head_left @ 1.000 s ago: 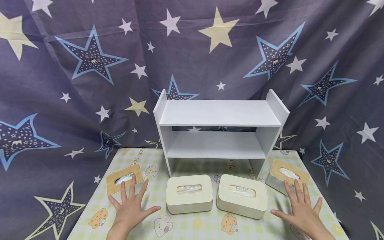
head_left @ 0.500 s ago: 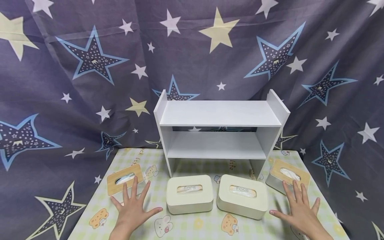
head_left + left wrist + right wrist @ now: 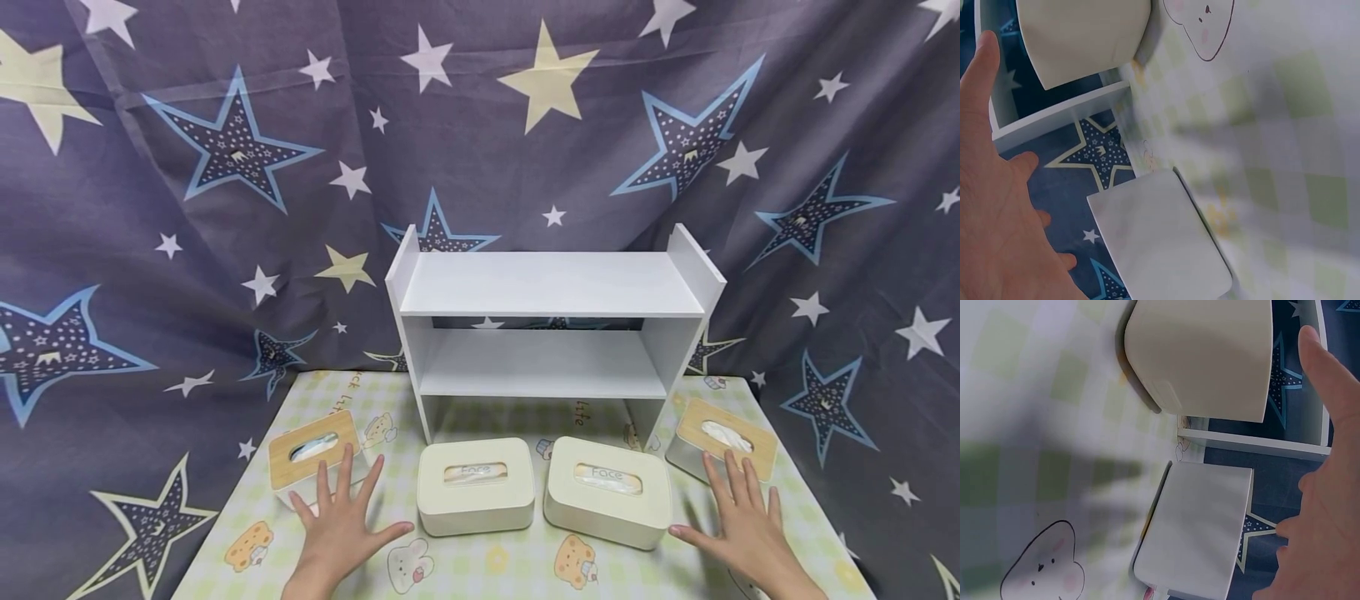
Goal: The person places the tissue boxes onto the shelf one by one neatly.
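Note:
My left hand (image 3: 339, 523) is spread over the table with straight fingers, just in front of a tissue box with a wooden lid (image 3: 302, 443). On the other side my right hand (image 3: 750, 527) is spread likewise, its fingertips overlapping the front of a second wood-lidded tissue box (image 3: 723, 440) in the head view. Between the hands stand two cream tissue boxes, a left one (image 3: 476, 502) and a right one (image 3: 606, 510), each with a "Face" pack showing through its slot. The wrist views show box sides, such as a white side (image 3: 1159, 240), with bare palms and nothing gripped.
Behind the boxes stands a white two-tier shelf (image 3: 543, 360) with raised side panels. A green checked cloth with cartoon animals (image 3: 495, 575) covers the table. A dark star-printed curtain (image 3: 480, 167) hangs behind and along both sides.
My left hand has drifted slightly right and nearer to me, away from the left wood-lidded box. My right hand has shifted slightly left. The boxes and shelf stay put.

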`<state>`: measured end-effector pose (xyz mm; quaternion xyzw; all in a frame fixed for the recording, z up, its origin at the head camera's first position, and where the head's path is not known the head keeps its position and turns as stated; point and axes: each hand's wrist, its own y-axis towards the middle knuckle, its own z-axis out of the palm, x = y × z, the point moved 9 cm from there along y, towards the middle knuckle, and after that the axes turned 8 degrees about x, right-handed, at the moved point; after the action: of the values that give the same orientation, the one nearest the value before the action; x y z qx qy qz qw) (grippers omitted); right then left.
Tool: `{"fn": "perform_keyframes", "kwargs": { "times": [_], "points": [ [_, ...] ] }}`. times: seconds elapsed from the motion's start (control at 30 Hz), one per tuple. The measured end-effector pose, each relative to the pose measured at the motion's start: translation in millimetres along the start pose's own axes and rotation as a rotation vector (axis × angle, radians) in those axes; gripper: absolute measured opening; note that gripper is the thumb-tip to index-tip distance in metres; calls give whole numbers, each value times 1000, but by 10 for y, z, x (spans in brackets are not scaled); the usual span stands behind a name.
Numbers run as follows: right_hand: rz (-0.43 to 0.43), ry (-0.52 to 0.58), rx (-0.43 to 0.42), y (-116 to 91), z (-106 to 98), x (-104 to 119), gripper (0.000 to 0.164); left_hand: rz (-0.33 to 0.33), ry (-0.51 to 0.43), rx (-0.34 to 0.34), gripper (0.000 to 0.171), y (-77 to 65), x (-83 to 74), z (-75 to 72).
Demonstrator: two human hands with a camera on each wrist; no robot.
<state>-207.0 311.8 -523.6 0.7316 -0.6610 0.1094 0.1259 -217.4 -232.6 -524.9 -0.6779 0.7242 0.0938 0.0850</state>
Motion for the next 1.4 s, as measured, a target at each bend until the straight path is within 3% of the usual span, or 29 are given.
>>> {"fn": "perform_keyframes", "kwargs": {
  "times": [0.27, 0.57, 1.03, 1.4],
  "points": [
    [-24, 8, 3, 29, 42, 31, 121, 23, 12, -23, 107, 4, -74, 13],
    [-124, 25, -95, 30, -17, 188, 115, 36, -7, -2, 107, 23, -159, 63],
    [-221, 68, -156, 62, -25, 449, 108, 77, -73, 7, 109, 62, -265, 186],
    [-221, 121, -105, 141, -7, 686, 112, 73, -109, 13, 110, 88, -316, 269]
  ]
}}
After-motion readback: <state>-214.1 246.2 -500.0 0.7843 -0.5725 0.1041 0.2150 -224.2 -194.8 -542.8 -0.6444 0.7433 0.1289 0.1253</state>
